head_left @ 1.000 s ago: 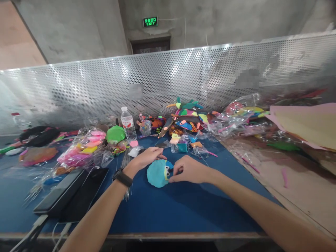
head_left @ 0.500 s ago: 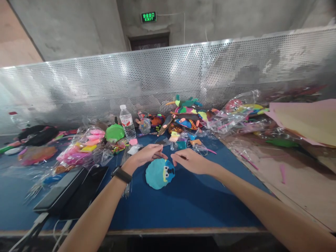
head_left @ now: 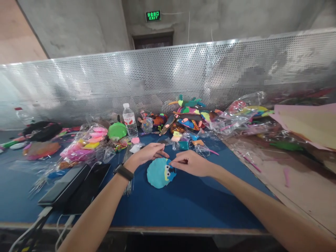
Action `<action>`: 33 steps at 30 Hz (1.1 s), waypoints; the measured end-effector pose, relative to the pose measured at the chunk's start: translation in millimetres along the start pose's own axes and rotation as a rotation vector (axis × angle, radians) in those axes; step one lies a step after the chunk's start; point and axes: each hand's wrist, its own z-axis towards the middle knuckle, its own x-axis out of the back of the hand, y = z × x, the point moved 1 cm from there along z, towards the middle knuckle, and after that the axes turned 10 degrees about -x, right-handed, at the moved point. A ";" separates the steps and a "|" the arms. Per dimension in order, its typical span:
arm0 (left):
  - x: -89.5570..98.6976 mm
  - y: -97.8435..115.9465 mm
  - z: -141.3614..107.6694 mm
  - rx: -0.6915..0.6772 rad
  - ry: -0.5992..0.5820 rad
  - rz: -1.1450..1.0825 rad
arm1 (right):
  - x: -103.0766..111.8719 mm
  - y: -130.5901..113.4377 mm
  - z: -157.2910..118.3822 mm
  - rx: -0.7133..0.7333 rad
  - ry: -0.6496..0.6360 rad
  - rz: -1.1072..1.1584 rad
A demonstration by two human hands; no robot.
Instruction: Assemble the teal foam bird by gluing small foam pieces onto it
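Observation:
A round light-blue clay piece (head_left: 156, 174) lies flat on the blue tabletop. Its right side carries a face with white eyes on a yellow band, a black part and darker blue clay. My left hand (head_left: 150, 153) rests at its upper edge, fingers loosely stretched to the right, with nothing visible in them. At the darker blue part, my right hand (head_left: 191, 163) has thumb and forefinger pinched together. Whatever may be between those fingertips is too small to make out.
Thin wires (head_left: 128, 185) lie beside my left wrist. A black power bank (head_left: 64, 185) and a dark phone (head_left: 88, 190) with cables are at left. A water bottle (head_left: 130, 120), bagged clay (head_left: 91, 138) and clay figures (head_left: 186, 115) line the perforated metal screen (head_left: 105, 84).
My right hand's fingertips have closed into a pinch and come down onto the clay face's upper right. The left hand stays near the upper edge. The whole view has shifted slightly.

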 end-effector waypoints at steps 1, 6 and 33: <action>-0.1 0.5 -0.2 -0.001 -0.001 0.000 | -0.4 1.0 0.2 0.000 -0.013 0.007; -1.2 1.8 -0.6 0.003 -0.010 0.013 | -4.1 9.2 1.6 0.022 -0.040 0.013; -2.5 -0.1 1.5 0.025 -0.029 0.091 | 6.5 12.2 1.1 -0.091 -0.022 -0.013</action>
